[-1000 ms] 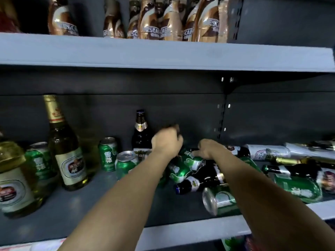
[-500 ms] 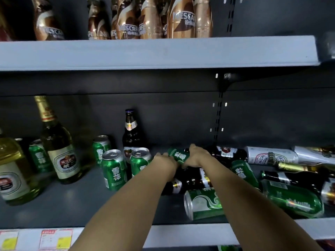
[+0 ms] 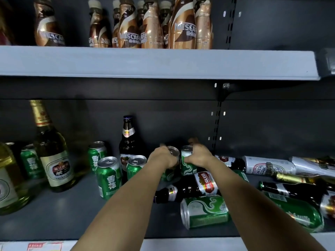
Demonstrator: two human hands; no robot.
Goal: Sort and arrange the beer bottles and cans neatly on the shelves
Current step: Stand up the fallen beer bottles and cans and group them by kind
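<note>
Two green cans upright (silver tops), left hand [image 3: 164,157] grips left can [image 3: 172,152], right hand [image 3: 198,156] grips right can [image 3: 187,161], cans just beside each other.

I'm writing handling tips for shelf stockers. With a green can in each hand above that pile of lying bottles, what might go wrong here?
1. The dark bottle lying under both forearms could be nudged and roll toward the shelf edge.
2. The left hand and right hand hold their cans close together; they may knock.
3. The lying green can near the front could roll off.

One head-worn view faces the lower shelf [image 3: 54,218] closely (slightly downward).
</note>
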